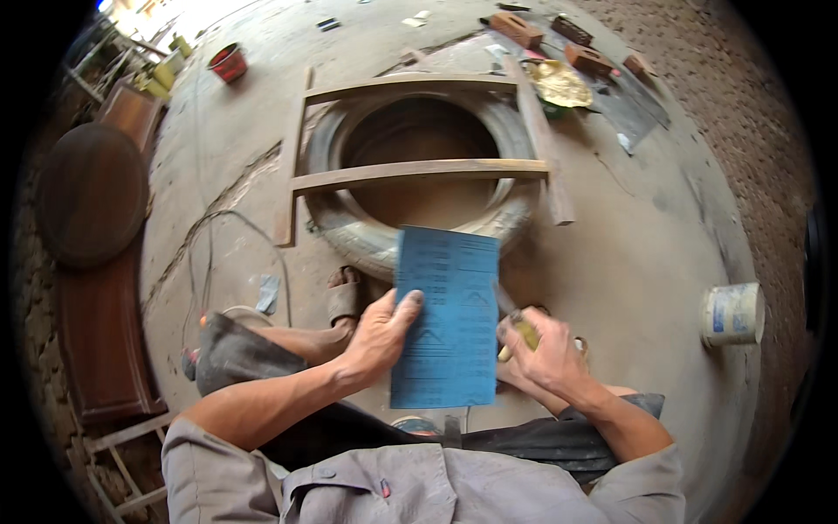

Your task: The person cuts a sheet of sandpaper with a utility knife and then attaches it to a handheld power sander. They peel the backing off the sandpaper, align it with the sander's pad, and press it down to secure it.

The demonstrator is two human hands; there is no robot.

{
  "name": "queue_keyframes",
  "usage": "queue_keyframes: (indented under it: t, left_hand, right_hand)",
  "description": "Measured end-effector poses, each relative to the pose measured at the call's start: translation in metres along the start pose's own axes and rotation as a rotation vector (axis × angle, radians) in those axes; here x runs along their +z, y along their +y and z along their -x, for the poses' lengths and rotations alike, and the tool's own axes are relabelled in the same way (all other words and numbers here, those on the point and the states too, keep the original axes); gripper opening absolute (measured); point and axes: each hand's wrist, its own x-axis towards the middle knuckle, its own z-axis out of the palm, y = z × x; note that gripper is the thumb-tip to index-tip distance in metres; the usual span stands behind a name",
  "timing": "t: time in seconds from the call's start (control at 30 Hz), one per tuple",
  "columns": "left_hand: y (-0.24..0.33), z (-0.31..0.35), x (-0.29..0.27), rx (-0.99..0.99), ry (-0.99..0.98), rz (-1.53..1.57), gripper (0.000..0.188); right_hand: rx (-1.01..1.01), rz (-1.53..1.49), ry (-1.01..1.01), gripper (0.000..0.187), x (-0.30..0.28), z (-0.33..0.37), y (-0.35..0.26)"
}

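Note:
A blue sheet of sandpaper (447, 341), printed on the side toward me, stands nearly upright above my lap. My left hand (381, 336) grips its left edge, thumb laid across the front and the other fingers behind. Close to the right edge, my right hand (546, 349) is closed around a yellow-handled tool (526, 334). A greyish, blade-like part of that tool seems to reach up along the sheet's edge; its exact kind is unclear. Beyond the sheet, a wooden frame (419, 173) with two crosspieces rests on a large tyre (349, 229) on the floor.
At right lies a white bucket (731, 314) on its side. A red bucket (229, 64) stands far left. Dark wooden furniture parts (92, 196) line the left side, near a loose cable (249, 220). Several bricks (517, 30) and a gold-coloured crumpled wrapper (560, 85) lie far right.

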Motion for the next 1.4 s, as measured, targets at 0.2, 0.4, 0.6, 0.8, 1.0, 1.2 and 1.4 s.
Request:
queue_keyframes:
  t: [0.2, 0.4, 0.6, 0.8, 1.0, 1.2, 1.4]
  left_hand:
    - [0.001, 0.0, 0.005, 0.055, -0.013, 0.047, 0.04]
    - [-0.003, -0.001, 0.01, 0.034, -0.104, 0.005, 0.044]
    - [0.001, 0.003, 0.007, 0.008, -0.098, -0.098, 0.046]
    - [0.003, 0.001, 0.006, 0.053, -0.154, -0.155, 0.04]
    - [0.021, 0.006, 0.011, 0.12, -0.235, -0.286, 0.036]
    - [0.034, 0.006, 0.009, 0.066, -0.373, -0.302, 0.041]
    - [0.014, -0.005, -0.007, -0.055, -0.33, -0.003, 0.046]
  right_hand:
    - [-0.268, -1.034, -0.207, 0.024, -0.054, 0.034, -0.067]
    - [-0.561, -1.383, -0.537, 0.017, -0.056, 0.073, -0.097]
    - [-0.868, -1.237, -0.393, 0.008, -0.043, 0.067, -0.105]
    - [-0.793, -1.189, -0.172, 0.01, -0.031, 0.073, -0.107]
    - [-0.641, 0.239, 0.186, 0.038, -0.045, -0.018, -0.053]
    - [-0.46, 0.39, 0.059, 0.04, -0.02, -0.027, -0.015]
    - [-0.128, 0.028, -0.04, 0.019, -0.021, -0.045, -0.005]
